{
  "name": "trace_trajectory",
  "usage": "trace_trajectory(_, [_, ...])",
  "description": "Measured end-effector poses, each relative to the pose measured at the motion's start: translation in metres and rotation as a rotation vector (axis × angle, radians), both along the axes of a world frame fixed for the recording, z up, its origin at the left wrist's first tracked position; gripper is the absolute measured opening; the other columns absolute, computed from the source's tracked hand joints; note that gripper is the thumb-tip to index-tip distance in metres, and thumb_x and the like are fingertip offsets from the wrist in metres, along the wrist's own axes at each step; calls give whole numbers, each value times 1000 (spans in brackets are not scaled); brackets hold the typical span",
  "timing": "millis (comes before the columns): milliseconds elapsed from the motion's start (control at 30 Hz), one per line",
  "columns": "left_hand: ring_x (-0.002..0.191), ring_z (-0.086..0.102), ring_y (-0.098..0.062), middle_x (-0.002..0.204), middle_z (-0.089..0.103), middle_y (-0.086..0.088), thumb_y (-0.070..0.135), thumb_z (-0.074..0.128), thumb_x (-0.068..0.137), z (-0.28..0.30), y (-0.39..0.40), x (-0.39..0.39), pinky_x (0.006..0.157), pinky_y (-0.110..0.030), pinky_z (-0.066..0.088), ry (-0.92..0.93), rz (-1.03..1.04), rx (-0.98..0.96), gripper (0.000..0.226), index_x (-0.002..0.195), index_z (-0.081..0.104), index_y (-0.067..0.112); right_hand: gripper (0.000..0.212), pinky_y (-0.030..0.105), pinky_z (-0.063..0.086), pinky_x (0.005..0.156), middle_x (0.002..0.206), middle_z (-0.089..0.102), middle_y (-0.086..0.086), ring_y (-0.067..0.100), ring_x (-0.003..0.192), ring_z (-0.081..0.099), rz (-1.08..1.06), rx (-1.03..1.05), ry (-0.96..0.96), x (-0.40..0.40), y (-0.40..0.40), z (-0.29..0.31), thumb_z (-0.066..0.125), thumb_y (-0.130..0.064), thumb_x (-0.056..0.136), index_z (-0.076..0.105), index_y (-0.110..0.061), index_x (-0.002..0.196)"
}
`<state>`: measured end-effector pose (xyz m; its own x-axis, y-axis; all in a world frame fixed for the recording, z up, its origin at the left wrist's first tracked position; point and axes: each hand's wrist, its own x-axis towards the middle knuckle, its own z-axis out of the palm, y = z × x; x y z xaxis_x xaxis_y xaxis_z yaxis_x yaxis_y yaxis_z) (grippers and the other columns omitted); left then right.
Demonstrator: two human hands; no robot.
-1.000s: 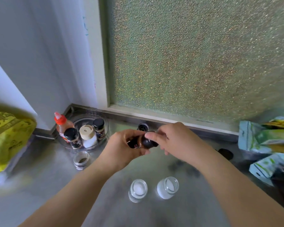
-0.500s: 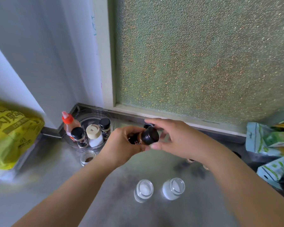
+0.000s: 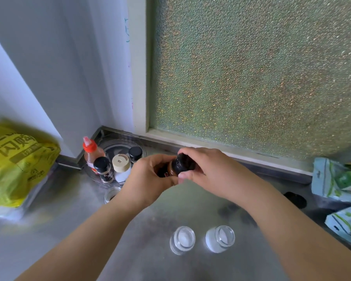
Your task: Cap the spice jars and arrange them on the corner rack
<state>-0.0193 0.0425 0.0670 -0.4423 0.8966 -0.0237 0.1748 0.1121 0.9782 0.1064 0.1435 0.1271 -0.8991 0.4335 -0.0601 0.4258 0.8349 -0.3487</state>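
Note:
My left hand (image 3: 148,179) grips a small brown spice jar (image 3: 171,169) by its body, held tilted above the steel counter. My right hand (image 3: 209,171) wraps its fingers around the black cap (image 3: 183,164) sitting on the jar's mouth. The round clear corner rack (image 3: 123,144) sits in the corner at the left and holds a red-capped bottle (image 3: 92,153), two black-capped jars (image 3: 102,169) (image 3: 135,154) and a beige-capped white jar (image 3: 121,166). Two uncapped glass jars of white powder (image 3: 182,239) (image 3: 220,238) stand near me. Another uncapped jar (image 3: 111,194) stands just in front of the rack.
A yellow plastic bag (image 3: 14,165) lies on the left. Green-and-white packets (image 3: 336,179) are piled at the right edge. A loose black lid (image 3: 295,199) lies on the counter (image 3: 69,230) beside them. A frosted window (image 3: 251,78) rises behind.
My right hand has closed down over the black cap on the jar, and both hands have stayed together over the counter. The camera view has shifted slightly.

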Motion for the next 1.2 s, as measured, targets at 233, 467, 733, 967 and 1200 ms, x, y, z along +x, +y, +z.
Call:
trace_trajectory(233, [76, 64, 0, 78, 70, 21, 15, 78, 67, 0, -6, -41, 74, -29, 52, 58, 112, 66, 38, 97, 65, 33, 50, 23, 35, 84, 120, 60, 7, 21, 109, 54, 50, 12, 154, -55, -3, -5, 61, -31, 86, 47, -18, 132])
trace_trajectory(467, [96, 61, 0, 105, 65, 10, 25, 75, 71, 15, -14, -120, 87, -19, 49, 257, 178, -51, 55, 121, 53, 24, 54, 26, 36, 94, 128, 57, 9, 24, 115, 54, 28, 28, 250, -140, 11, 4, 62, -25, 86, 43, -19, 136])
trace_trajectory(733, [81, 65, -14, 84, 67, 5, 16, 69, 77, -6, -39, -173, 78, -35, 55, 367, 248, -130, 21, 98, 66, 20, 33, 25, 41, 73, 107, 66, 7, 23, 98, 60, -55, -105, 87, -220, 19, -68, 67, -20, 80, 56, -17, 111])
trace_trajectory(967, [79, 65, -7, 86, 70, 4, 14, 67, 77, -34, -52, -184, 77, -30, 55, 374, 216, -139, 19, 96, 67, 20, 31, 27, 43, 75, 105, 66, 7, 26, 100, 60, -96, -141, -85, -237, 18, -127, 65, -19, 77, 57, -17, 107])
trace_trajectory(1200, [79, 62, -4, 87, 68, 6, 12, 69, 76, -41, -55, -170, 74, -18, 52, 403, 178, -128, 25, 99, 67, 22, 40, 27, 45, 86, 114, 67, 3, 21, 109, 59, -124, -236, -95, -231, 20, -132, 63, -26, 77, 59, -21, 117])
